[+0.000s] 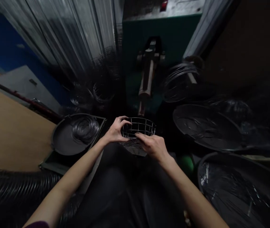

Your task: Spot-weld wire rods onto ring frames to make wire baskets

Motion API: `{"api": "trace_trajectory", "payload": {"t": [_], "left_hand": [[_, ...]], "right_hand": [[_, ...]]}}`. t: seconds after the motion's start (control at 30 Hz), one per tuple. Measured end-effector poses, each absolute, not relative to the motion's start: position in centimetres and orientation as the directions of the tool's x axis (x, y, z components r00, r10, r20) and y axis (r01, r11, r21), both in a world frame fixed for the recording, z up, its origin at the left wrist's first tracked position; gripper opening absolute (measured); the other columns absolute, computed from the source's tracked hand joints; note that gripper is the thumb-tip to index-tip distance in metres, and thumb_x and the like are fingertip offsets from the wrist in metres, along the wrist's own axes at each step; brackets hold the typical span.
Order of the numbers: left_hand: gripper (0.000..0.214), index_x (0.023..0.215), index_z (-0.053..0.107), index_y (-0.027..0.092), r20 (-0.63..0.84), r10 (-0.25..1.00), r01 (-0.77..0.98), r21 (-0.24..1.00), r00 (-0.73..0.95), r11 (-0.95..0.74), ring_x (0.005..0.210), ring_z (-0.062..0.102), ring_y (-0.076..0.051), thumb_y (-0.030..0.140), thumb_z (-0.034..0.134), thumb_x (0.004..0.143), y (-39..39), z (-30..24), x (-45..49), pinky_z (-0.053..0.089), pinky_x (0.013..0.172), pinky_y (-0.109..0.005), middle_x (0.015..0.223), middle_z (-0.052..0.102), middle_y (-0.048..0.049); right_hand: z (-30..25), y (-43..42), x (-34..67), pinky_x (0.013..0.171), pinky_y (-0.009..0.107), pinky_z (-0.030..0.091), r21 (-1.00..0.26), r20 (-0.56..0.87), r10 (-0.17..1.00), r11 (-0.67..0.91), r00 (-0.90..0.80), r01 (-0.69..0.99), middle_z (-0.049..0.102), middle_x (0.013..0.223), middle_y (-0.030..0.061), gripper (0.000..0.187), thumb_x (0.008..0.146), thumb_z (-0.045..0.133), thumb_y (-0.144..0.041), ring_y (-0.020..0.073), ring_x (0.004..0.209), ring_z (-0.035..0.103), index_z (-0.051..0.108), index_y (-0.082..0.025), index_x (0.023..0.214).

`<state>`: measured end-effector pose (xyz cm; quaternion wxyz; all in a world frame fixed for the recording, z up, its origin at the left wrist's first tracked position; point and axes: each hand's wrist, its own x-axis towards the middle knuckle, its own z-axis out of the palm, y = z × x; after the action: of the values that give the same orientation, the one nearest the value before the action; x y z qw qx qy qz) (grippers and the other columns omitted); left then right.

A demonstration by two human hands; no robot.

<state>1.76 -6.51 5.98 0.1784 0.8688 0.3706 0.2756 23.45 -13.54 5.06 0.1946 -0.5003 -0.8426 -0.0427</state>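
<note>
A round wire basket [144,131] of thin metal rods is between my two hands, just below the lower end of a machine's metal arm [146,77]. My left hand [115,131] curves round the basket's left side, fingers over the upper ring and thumb lower down. At the near right side, my right hand [153,145] is closed on the wires, its fingertips pressed together there. Part of the basket's near side is hidden behind the right hand. Whether the basket rests on a flat piece [138,151] beneath it, I cannot tell.
On the left a dark round tray [60,144] holds a coil of wire rings [85,129]. To the right are two more dark trays [211,144] [200,177] with loose wire pieces. Wire hoops [180,76] hang beside the green machine [173,34]. Stacked rings [18,186] lie lower left.
</note>
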Motion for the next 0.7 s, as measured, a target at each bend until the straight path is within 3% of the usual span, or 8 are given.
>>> {"api": "trace_trajectory", "payload": {"t": [0.47,0.7], "left_hand": [[0.068,0.122,0.057,0.023,0.33,0.7,0.461,0.565,0.633,-0.684,0.122,0.038,-0.031,0.033,0.08,0.058,-4.0,5.2,2.6,0.04,0.101,-0.047,0.13,0.038,-0.013],[0.068,0.121,0.057,0.025,0.296,0.725,0.436,0.639,0.621,-0.634,0.123,0.038,-0.031,0.028,0.08,0.057,-3.0,5.5,3.1,0.039,0.104,-0.049,0.13,0.038,-0.0107]], "right_hand": [[5.4,-12.0,24.0,0.055,0.02,0.043,0.047,0.448,0.763,0.5,-0.466,0.865,0.07,0.105,-0.0048,0.021,0.092,0.053,-0.027,0.0098,0.07,0.068,0.066,-0.027,0.109],[7.0,-11.3,24.2,0.054,0.02,0.043,0.029,0.354,0.834,0.443,-0.423,0.896,0.071,0.104,-0.0026,0.023,0.093,0.051,-0.03,0.0112,0.07,0.068,0.066,-0.03,0.11]]}}
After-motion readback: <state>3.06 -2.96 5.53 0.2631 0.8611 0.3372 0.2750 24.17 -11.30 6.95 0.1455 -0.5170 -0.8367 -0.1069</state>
